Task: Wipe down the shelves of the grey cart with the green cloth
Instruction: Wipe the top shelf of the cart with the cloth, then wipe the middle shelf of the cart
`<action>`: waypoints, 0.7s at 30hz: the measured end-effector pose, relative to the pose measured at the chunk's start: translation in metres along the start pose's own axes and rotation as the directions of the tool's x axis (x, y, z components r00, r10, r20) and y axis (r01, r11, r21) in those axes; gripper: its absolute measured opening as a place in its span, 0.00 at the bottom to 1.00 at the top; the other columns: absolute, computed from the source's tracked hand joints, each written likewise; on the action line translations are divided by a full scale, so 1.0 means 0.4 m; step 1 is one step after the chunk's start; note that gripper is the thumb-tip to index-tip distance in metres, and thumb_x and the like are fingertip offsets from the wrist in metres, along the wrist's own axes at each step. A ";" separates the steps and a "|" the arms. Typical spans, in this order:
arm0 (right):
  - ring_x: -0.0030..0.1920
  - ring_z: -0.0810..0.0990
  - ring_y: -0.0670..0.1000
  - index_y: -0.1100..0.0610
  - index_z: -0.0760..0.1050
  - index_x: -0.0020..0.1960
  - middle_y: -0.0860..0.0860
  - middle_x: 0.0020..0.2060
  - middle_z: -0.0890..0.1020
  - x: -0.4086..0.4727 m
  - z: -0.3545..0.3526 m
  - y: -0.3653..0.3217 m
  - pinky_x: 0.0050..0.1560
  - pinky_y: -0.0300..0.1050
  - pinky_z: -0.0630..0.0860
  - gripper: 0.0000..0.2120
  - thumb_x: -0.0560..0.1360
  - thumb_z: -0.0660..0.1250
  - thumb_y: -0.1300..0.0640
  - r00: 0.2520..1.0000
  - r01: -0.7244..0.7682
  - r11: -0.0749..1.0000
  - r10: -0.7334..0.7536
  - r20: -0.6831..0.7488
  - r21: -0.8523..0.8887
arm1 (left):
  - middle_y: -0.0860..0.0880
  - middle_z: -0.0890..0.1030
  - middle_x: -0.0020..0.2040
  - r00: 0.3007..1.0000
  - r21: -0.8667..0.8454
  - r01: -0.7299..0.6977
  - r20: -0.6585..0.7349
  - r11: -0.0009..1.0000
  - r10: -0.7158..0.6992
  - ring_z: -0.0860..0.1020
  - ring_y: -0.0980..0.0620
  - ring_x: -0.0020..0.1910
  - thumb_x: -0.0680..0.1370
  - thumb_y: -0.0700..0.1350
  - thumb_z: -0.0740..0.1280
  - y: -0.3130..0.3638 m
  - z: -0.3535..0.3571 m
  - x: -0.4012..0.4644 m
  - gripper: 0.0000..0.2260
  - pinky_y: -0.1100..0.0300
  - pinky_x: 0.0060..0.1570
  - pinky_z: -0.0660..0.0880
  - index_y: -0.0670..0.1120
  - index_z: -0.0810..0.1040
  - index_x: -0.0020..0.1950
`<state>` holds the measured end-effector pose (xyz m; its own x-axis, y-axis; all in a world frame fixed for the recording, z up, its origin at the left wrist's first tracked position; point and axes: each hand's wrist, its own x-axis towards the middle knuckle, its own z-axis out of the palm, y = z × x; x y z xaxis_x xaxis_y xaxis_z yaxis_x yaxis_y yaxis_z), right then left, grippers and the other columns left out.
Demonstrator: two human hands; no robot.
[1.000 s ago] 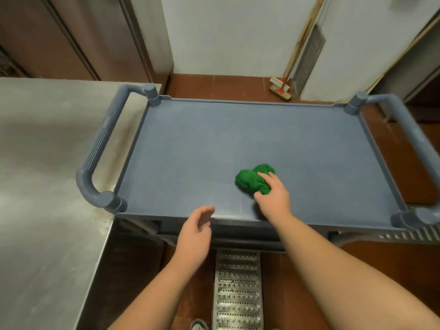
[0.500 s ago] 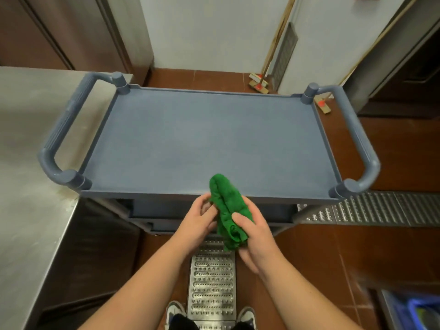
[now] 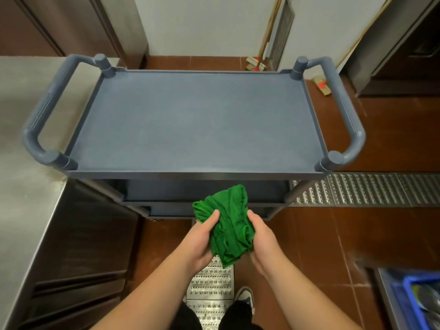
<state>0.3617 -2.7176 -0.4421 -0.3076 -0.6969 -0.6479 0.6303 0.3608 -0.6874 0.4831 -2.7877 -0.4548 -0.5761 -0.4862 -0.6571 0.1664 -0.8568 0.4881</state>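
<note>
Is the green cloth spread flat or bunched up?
Bunched up: the green cloth hangs crumpled between the left hand and right hand.

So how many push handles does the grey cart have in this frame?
2: one ribbed grey handle at the cart's left end beside the steel counter, one at its right end. None looks hidden.

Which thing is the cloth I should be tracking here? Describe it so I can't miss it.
Start at the grey cart in mid-frame, then drop below its near edge to the person's two hands. The green cloth is bunched between the left hand and right hand, held off the shelf. It is the only bright green, crumpled thing among grey plastic, steel and red-brown tiles.
</note>
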 end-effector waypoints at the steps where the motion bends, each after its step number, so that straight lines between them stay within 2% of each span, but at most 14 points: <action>1: 0.53 0.84 0.54 0.57 0.81 0.55 0.57 0.51 0.86 0.012 -0.004 0.007 0.51 0.46 0.79 0.13 0.83 0.58 0.56 0.998 0.048 0.989 -0.053 -0.033 -0.140 | 0.39 0.80 0.62 1.000 0.048 -0.022 -0.004 0.999 0.022 0.78 0.41 0.62 0.82 0.46 0.60 0.001 -0.017 0.000 0.16 0.44 0.62 0.73 0.42 0.73 0.68; 3: 0.51 0.84 0.49 0.55 0.78 0.58 0.54 0.54 0.84 0.042 -0.008 0.030 0.47 0.38 0.78 0.11 0.82 0.60 0.63 0.989 0.115 0.929 -0.139 -0.043 -0.351 | 0.40 0.80 0.62 0.999 0.116 -0.039 0.011 0.992 0.038 0.79 0.41 0.61 0.82 0.44 0.60 0.016 -0.057 0.001 0.15 0.44 0.60 0.75 0.43 0.73 0.68; 4: 0.52 0.83 0.47 0.54 0.75 0.63 0.53 0.56 0.83 0.055 -0.004 0.048 0.47 0.37 0.78 0.14 0.81 0.61 0.66 0.989 0.131 0.916 -0.145 -0.009 -0.380 | 0.40 0.80 0.62 0.999 0.138 -0.036 0.027 0.990 0.033 0.79 0.41 0.61 0.82 0.44 0.61 0.025 -0.082 0.003 0.15 0.44 0.60 0.75 0.43 0.73 0.68; 7: 0.61 0.78 0.39 0.49 0.64 0.75 0.45 0.66 0.76 0.086 0.027 0.123 0.57 0.36 0.76 0.28 0.79 0.63 0.66 0.981 0.195 0.837 -0.171 0.095 -0.510 | 0.41 0.80 0.62 0.998 0.157 -0.008 0.060 0.988 -0.002 0.78 0.42 0.62 0.82 0.44 0.61 0.046 -0.173 0.023 0.15 0.44 0.61 0.74 0.45 0.73 0.68; 9: 0.64 0.72 0.32 0.47 0.59 0.78 0.39 0.68 0.71 0.113 0.067 0.176 0.62 0.31 0.71 0.32 0.78 0.65 0.65 0.976 0.216 0.752 -0.184 0.116 -0.623 | 0.41 0.80 0.63 0.997 0.085 0.040 0.065 0.996 -0.045 0.78 0.42 0.62 0.82 0.45 0.59 0.055 -0.235 0.045 0.15 0.43 0.62 0.73 0.46 0.72 0.69; 10: 0.65 0.70 0.32 0.46 0.58 0.78 0.38 0.69 0.69 0.127 0.089 0.204 0.65 0.32 0.69 0.34 0.78 0.66 0.63 0.974 0.224 0.714 -0.193 0.121 -0.664 | 0.41 0.79 0.63 0.995 0.038 0.071 0.067 0.997 -0.074 0.78 0.42 0.62 0.83 0.45 0.59 0.055 -0.268 0.059 0.15 0.43 0.63 0.72 0.46 0.71 0.69; 14: 0.69 0.65 0.39 0.41 0.53 0.79 0.42 0.73 0.63 0.218 0.145 0.312 0.72 0.41 0.65 0.38 0.75 0.68 0.48 0.959 0.262 0.506 -0.230 0.165 -0.821 | 0.41 0.78 0.65 0.987 -0.031 0.144 0.072 0.989 -0.141 0.77 0.44 0.64 0.82 0.49 0.58 0.039 -0.379 0.132 0.19 0.47 0.64 0.71 0.43 0.69 0.72; 17: 0.74 0.63 0.47 0.36 0.48 0.78 0.46 0.76 0.59 0.303 0.127 0.390 0.73 0.51 0.65 0.42 0.69 0.65 0.33 0.959 0.256 0.390 -0.219 0.181 -0.884 | 0.42 0.77 0.66 0.977 -0.005 0.167 0.136 0.986 -0.165 0.75 0.45 0.66 0.80 0.52 0.58 -0.002 -0.435 0.204 0.23 0.49 0.67 0.69 0.43 0.69 0.72; 19: 0.74 0.62 0.49 0.35 0.46 0.77 0.47 0.75 0.60 0.370 0.085 0.439 0.73 0.52 0.65 0.47 0.66 0.65 0.28 0.954 0.267 0.297 -0.216 0.208 -0.917 | 0.42 0.76 0.67 0.962 0.032 0.178 0.205 0.983 -0.181 0.74 0.45 0.68 0.80 0.54 0.59 -0.050 -0.482 0.265 0.24 0.48 0.69 0.67 0.44 0.70 0.72; 21: 0.73 0.63 0.50 0.35 0.45 0.78 0.46 0.73 0.61 0.446 0.029 0.485 0.72 0.52 0.66 0.50 0.63 0.66 0.27 0.942 0.295 0.196 -0.221 0.251 -0.935 | 0.39 0.73 0.70 0.925 0.152 0.177 0.310 0.972 -0.217 0.68 0.41 0.71 0.79 0.56 0.63 -0.099 -0.544 0.344 0.26 0.43 0.72 0.62 0.43 0.69 0.72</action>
<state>0.4372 -2.7792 -0.6873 -0.2503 -0.8923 -0.3758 -0.6335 0.4444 -0.6334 0.5712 -2.8580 -0.6896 -0.8177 -0.2102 -0.5358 -0.0624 -0.8931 0.4456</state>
